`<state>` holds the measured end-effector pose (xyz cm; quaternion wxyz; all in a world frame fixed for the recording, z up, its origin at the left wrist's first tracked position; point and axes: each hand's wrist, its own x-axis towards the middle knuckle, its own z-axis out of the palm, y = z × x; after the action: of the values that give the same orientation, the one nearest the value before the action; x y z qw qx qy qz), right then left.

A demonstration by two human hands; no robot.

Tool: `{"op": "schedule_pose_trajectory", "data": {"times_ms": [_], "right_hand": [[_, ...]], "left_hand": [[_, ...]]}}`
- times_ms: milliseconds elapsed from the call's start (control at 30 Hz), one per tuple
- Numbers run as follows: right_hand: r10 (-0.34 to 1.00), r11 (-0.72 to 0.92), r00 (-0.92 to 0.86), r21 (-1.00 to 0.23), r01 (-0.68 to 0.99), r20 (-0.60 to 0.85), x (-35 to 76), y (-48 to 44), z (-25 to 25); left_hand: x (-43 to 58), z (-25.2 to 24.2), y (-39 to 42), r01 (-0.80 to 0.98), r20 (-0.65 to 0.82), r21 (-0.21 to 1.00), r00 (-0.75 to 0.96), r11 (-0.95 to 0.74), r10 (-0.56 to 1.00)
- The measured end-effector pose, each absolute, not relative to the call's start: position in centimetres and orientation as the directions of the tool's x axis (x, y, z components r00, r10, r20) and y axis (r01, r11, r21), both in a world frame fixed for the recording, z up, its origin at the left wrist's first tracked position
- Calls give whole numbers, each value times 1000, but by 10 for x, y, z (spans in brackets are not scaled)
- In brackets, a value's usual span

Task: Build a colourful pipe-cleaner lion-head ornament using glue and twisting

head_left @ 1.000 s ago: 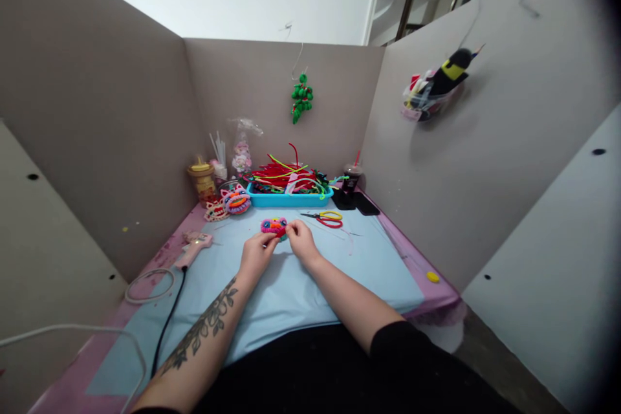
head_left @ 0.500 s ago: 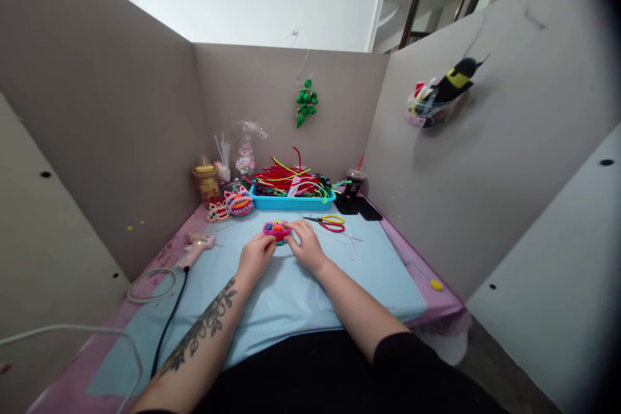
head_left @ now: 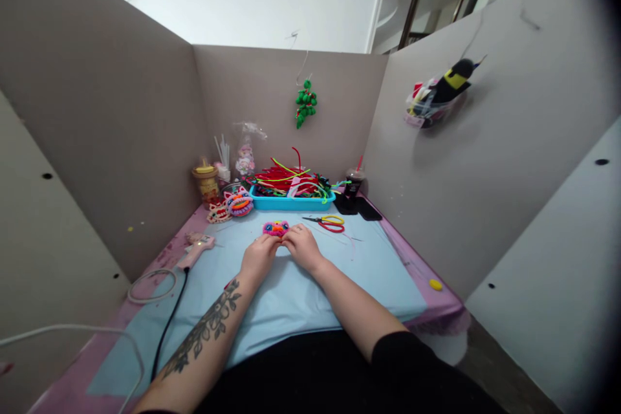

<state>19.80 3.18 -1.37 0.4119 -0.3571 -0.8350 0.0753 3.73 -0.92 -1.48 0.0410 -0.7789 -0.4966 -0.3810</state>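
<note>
Between my hands, over the middle of the light blue table cover (head_left: pixel 281 297), is a small fuzzy pink pipe-cleaner face (head_left: pixel 275 228) with blue eyes and an orange middle. My left hand (head_left: pixel 259 257) pinches its lower edge from the left. From the right, my right hand (head_left: pixel 303 247) has its fingers closed on the same lower edge, and the fingertips of both hands nearly meet. My fingers hide the underside of the piece. Scissors (head_left: pixel 330 222) with one yellow and one red handle lie just beyond my right hand.
A blue tray (head_left: pixel 291 204) heaped with red and green pipe cleaners stands at the back. Two finished faces (head_left: pixel 239 203) and a lidded cup (head_left: pixel 206 184) are left of it. A pink glue gun (head_left: pixel 198 251) with a cable lies left; dark phones (head_left: pixel 369 209) lie right.
My hands have come closer together at the face's lower edge. My right hand has slid down from its right side, so more of the eyes shows and its red lower part is now covered.
</note>
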Motion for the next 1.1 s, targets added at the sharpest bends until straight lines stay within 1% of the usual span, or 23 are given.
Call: {"op": "schedule_pose_trajectory", "data": {"times_ms": [67,133,233,300,333,433,567,733,933,1100], "right_hand": [[700,708,-344,-542,453,626,199,34,-13],[756,653,-260,-671,350,600,198,35,-12],[863,503,-142,-850,156,485,194,37,-14],[915,390,-112,-921,2,387,189,37,-16],[930,342,-113,-937,-73,349,187,37,-17],[948,257,-120,-933,-253,294,179,35,-17],[960,219,-85,-903,-369,267,172,32,-14],[966,187,-78,-878,-442,245,168,30,-14],[967,184,-64,-856,-482,245,166,29,-14],[967,131,-119,-836,-533,228,165,32,-19]], "left_hand": [[37,-13,-9,745,651,411,163,-525,741],[37,-12,-8,701,652,480,119,-528,749],[39,-13,-6,662,632,550,70,-510,772],[41,-14,-5,651,601,588,46,-480,798],[41,-16,-4,650,580,604,37,-461,813],[42,-19,-3,638,519,658,3,-401,855],[43,-18,-4,601,454,717,-20,-352,891],[45,-13,-6,575,428,745,-21,-339,904],[48,-13,-8,530,416,780,-45,-332,908],[50,-10,-7,470,405,817,-53,-335,913]]}}
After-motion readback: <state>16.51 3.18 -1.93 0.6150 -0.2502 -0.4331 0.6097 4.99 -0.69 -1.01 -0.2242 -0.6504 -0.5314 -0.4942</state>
